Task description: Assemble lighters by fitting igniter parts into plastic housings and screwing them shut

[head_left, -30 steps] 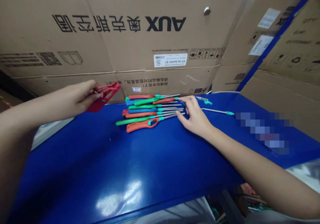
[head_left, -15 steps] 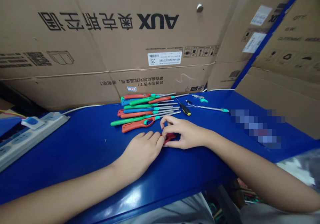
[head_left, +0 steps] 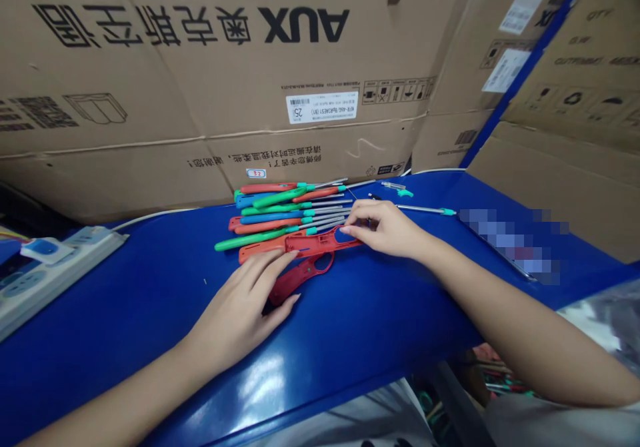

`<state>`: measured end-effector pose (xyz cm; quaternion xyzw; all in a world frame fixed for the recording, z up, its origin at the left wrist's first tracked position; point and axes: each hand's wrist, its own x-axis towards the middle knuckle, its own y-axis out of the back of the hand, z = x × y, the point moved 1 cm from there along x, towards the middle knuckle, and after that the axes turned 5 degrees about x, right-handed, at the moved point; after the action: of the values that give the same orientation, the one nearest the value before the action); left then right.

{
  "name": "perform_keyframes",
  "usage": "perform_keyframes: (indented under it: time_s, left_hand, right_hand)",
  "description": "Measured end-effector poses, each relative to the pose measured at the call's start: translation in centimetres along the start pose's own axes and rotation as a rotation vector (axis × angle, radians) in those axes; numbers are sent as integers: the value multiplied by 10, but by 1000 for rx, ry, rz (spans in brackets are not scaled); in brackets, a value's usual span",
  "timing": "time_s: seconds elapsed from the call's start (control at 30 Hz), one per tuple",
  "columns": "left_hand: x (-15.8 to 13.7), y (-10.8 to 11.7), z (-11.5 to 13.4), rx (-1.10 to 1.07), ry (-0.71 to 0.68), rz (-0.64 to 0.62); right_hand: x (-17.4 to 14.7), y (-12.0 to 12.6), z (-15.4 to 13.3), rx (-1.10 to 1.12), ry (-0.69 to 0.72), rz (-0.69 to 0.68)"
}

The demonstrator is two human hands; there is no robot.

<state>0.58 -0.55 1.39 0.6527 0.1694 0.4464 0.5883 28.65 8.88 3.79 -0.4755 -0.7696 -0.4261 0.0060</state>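
My right hand (head_left: 390, 229) pinches the right end of a red lighter shell half (head_left: 326, 241), whose hollow inner side faces up. Just below it, a second red shell half (head_left: 301, 278) with a trigger loop lies at a slant. Its left end is between the thumb and fingers of my left hand (head_left: 240, 300), which are spread apart. Beyond the shell halves lie several long-nosed gas lighters (head_left: 273, 216) in red, green and blue, their metal tubes pointing right. The nearest orange-red lighter is partly covered by the upper shell half.
A metal tube with a teal tip (head_left: 425, 209) and small teal and clear parts (head_left: 404, 192) lie at the right rear. Further right is a blurred-out flat object (head_left: 505, 244). A white power strip (head_left: 60, 270) is at the left; cardboard (head_left: 200, 87) walls off the back.
The red piece held between both hands now shows as two shell halves. My left hand has moved left and spread its fingers; my right hand has shifted up and right. The view has moved slightly.
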Motion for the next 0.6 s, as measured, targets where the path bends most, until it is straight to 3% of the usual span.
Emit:
perform_keyframes:
  time_s: [0.17, 0.27, 0.47, 0.53, 0.6]
  left_hand:
    - [-2, 1, -4, -39, 19, -46]
    - [-3, 2, -3, -75, 66, -102]
    - [-3, -6, -10, -163, 79, -102]
    - [-1, -6, -9, -163, 48, -60]
    - [-1, -3, -3, -157, -1, -33]
  right_hand:
    - [-5, 0, -3, 181, -175, -513]
    - [-8, -9, -3, 150, -158, -605]
    - [-6, -7, -1, 5, -103, -532]
    - [-3, 10, 4, -92, -112, -400]
    - [-3, 34, 15, -307, -175, -157]
